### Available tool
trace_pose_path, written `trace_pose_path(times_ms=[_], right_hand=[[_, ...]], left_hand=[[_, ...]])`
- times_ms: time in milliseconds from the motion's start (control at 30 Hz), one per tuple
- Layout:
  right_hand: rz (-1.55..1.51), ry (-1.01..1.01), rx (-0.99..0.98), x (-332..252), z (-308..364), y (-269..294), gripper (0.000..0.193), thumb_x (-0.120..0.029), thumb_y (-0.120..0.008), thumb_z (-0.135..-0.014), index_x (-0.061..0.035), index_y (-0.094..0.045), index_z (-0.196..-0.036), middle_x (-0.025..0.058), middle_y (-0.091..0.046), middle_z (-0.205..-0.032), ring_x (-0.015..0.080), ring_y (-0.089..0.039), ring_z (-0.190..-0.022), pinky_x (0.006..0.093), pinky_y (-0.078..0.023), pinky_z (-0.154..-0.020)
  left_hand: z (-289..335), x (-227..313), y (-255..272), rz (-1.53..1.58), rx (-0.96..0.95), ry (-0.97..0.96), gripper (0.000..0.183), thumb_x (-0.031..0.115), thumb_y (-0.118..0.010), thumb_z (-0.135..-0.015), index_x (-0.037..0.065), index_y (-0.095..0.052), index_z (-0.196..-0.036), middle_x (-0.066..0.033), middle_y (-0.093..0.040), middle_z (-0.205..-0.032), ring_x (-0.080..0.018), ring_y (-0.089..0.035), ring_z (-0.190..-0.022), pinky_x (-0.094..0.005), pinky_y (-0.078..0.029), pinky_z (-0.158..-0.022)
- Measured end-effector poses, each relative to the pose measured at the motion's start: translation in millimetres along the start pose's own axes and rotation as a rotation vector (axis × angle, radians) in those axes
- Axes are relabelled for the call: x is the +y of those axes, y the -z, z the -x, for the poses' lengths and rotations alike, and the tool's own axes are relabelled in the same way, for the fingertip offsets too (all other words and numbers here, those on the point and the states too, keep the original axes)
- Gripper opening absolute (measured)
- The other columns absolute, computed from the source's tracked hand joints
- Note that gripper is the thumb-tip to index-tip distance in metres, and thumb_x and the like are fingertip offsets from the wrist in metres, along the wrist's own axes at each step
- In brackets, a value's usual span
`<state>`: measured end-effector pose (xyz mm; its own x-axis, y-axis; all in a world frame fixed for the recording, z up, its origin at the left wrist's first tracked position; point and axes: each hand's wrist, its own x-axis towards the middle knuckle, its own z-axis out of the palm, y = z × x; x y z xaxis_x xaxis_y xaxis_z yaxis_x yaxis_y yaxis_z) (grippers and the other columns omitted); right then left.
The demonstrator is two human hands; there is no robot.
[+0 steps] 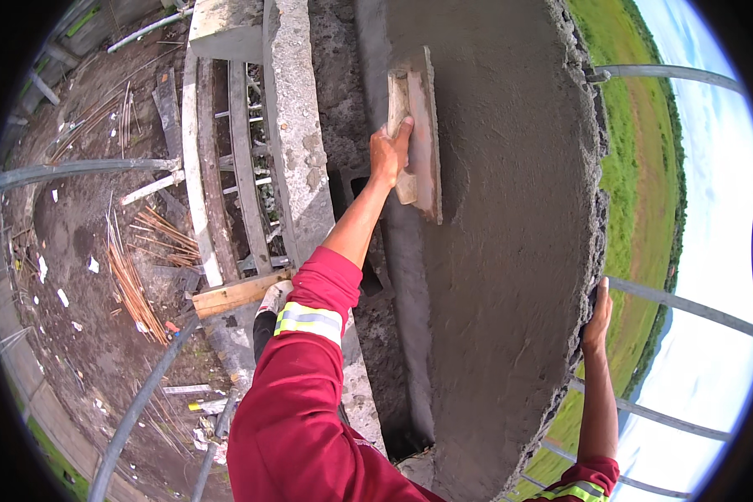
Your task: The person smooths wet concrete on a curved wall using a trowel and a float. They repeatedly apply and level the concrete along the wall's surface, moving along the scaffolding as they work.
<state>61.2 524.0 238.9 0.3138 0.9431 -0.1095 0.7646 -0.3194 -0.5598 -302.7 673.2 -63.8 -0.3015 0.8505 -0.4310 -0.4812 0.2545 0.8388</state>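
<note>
My left hand (pixel 389 157) is closed around the handle of a plastering float (pixel 427 134). Its long, pale, worn board lies against the grey, wet-looking mortar surface (pixel 510 251), which shows smoothing streaks. Farther down on the right, my right hand (pixel 596 322) rests along the rough, crusted outer edge of that surface. The fingers there are stretched out and hold no tool; part of the hand is hidden by the edge. Both arms are in red sleeves with reflective bands.
Left of the mortar runs a recessed strip with hollow blocks (pixel 375 272), then a concrete ledge (pixel 297 125). A wooden plank (pixel 241 293) sits by my left arm. Metal pipes (pixel 146 402) cross both sides. Far below lie rods (pixel 134 284) on bare soil; grass (pixel 636 209) shows at right.
</note>
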Motion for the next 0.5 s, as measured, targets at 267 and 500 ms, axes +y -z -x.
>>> trace_pose_path(times_ms=[267, 500], right_hand=[[0.081, -0.03, 0.04, 4, 1, 1, 0.051, -0.046, -0.038, -0.106, -0.002, -0.048, -0.08, 0.0002, -0.044, -0.079, 0.0132, -0.038, -0.076, 0.0301, -0.035, -0.073], [0.025, -0.002, 0.015, -4, 5, 0, 0.053, -0.046, -0.038, -0.106, 0.001, -0.054, -0.087, 0.0008, -0.051, -0.084, 0.0132, -0.043, -0.081, 0.0296, -0.038, -0.079]], left_hand=[[-126, -15, -23, 0.176, 0.003, 0.255, 0.045, 0.039, -0.075, -0.087, -0.005, -0.063, -0.088, -0.0084, -0.058, -0.069, -0.017, -0.052, -0.049, -0.0341, -0.044, -0.041], [-61, 3, -33, -0.045, -0.201, -0.093, 0.044, 0.043, -0.072, -0.088, 0.0, -0.066, -0.094, -0.0061, -0.062, -0.073, -0.0128, -0.055, -0.053, -0.0325, -0.044, -0.047]])
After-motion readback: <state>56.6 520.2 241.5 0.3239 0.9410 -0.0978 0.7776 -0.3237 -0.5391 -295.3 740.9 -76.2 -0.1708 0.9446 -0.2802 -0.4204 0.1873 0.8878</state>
